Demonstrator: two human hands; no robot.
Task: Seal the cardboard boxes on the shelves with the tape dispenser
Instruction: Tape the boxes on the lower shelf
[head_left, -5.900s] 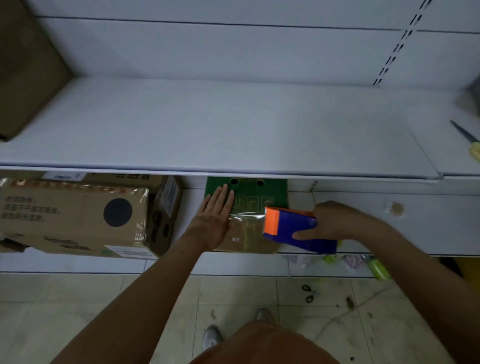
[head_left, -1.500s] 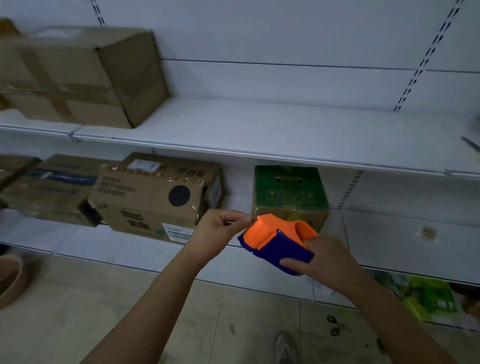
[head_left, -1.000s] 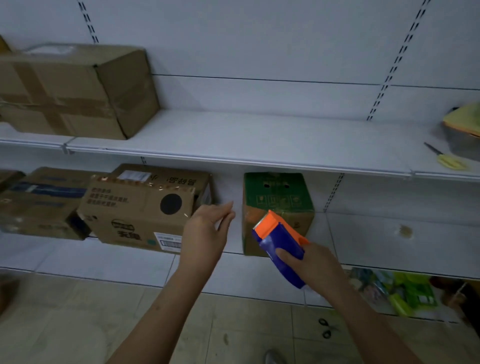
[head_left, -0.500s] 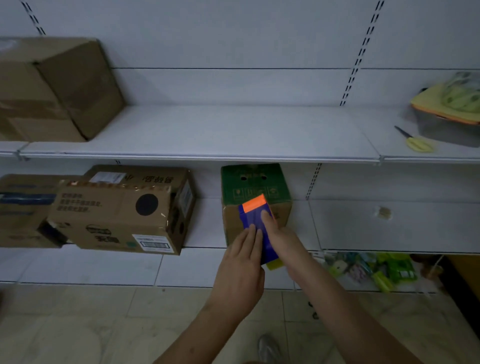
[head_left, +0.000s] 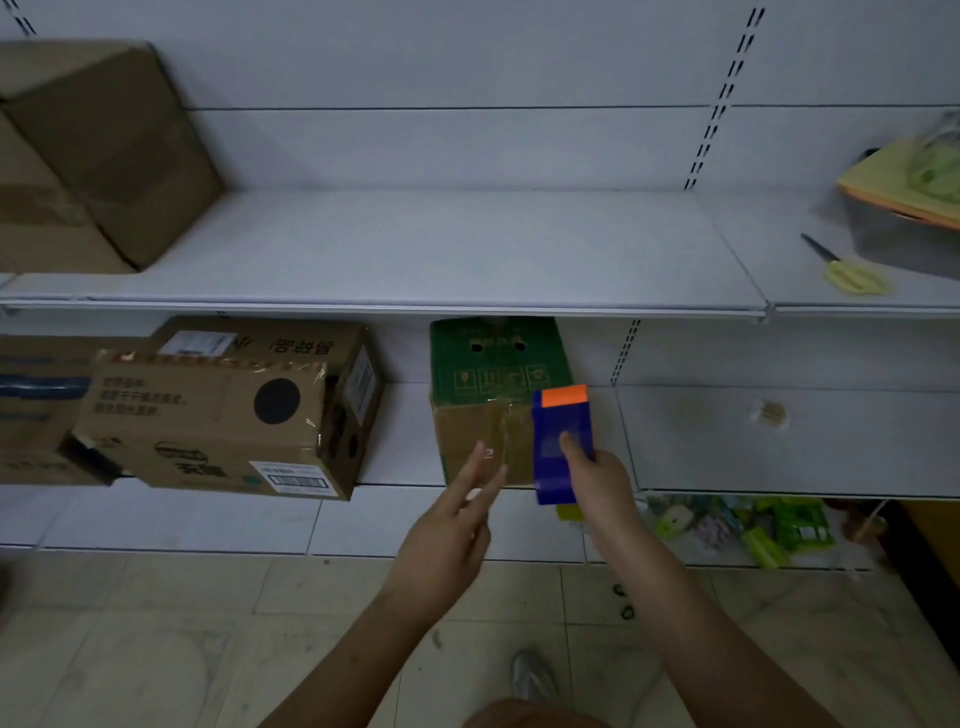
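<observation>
A small green-topped cardboard box (head_left: 483, 395) stands on the lower shelf, its brown front face showing shiny tape. My right hand (head_left: 597, 483) grips a blue and orange tape dispenser (head_left: 562, 441) held upright against the right side of that front face. My left hand (head_left: 452, 525) is just left of the dispenser, fingers extended toward the box front, holding nothing. A larger brown box with a black circle (head_left: 223, 415) lies to the left on the same shelf, taped along its top edge. Another big brown box (head_left: 98, 156) sits on the upper shelf at the left.
Yellow-handled scissors (head_left: 847, 270) and a grey bin with yellow contents (head_left: 914, 202) rest on the upper shelf at the right. Green packaged items (head_left: 753, 525) lie on the bottom level under the lower shelf (head_left: 779, 441). A further box (head_left: 36, 405) is at the far left. Tiled floor below.
My right hand has shifted the dispenser to the right along the green box's front. My left hand has drawn back from the dispenser and spread its fingers. The view has moved closer.
</observation>
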